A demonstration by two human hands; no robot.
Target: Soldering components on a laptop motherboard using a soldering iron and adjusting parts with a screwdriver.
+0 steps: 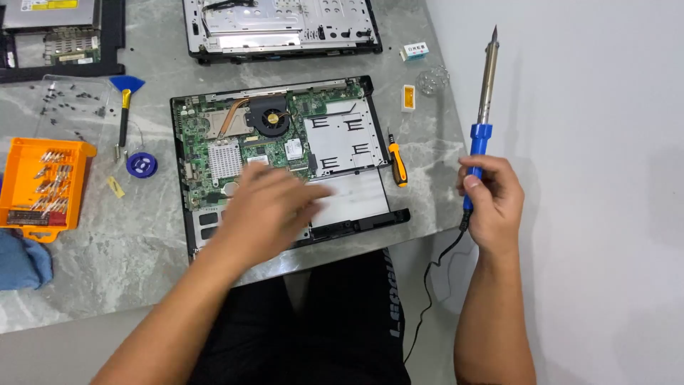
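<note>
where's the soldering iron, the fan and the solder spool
soldering iron (479, 139): head view, blue handle
fan (271, 116): head view, hub
solder spool (141, 165): head view, blue rim

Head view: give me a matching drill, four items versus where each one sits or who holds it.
Items:
1. soldering iron
2. orange-handled screwdriver
3. orange bit case
4. solder spool

Places:
A. on the table, left of the opened laptop, near the blue-tipped pry tool
B. far left of the table, above a blue cloth
C. upright in the right hand, off the table edge
D. lying just right of the laptop

The left hand is blurred over the laptop.

Pairs: 1-C, 2-D, 3-B, 4-A
</note>
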